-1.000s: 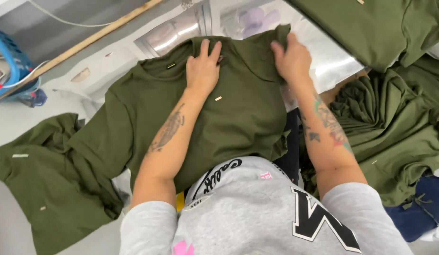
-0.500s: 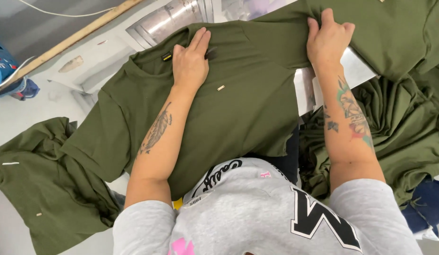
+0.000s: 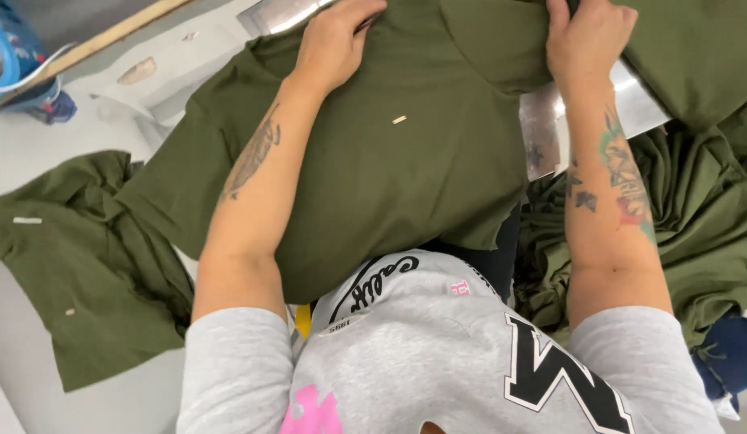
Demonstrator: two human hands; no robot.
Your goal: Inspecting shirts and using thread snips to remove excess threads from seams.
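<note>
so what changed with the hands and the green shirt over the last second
Both hands slid up toward the shirt's far edge: the left hand lies near the collar, the right hand now grips a fold. The olive shirt stays draped over the metal board; the side piles are unchanged.

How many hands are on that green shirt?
2. The left hand presses the green shirt near its upper edge; the right hand grips the cloth at the top right. No other hands show.

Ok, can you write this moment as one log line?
left hand: flat on green shirt | right hand: gripping shirt edge | shirt: over metal board
</note>
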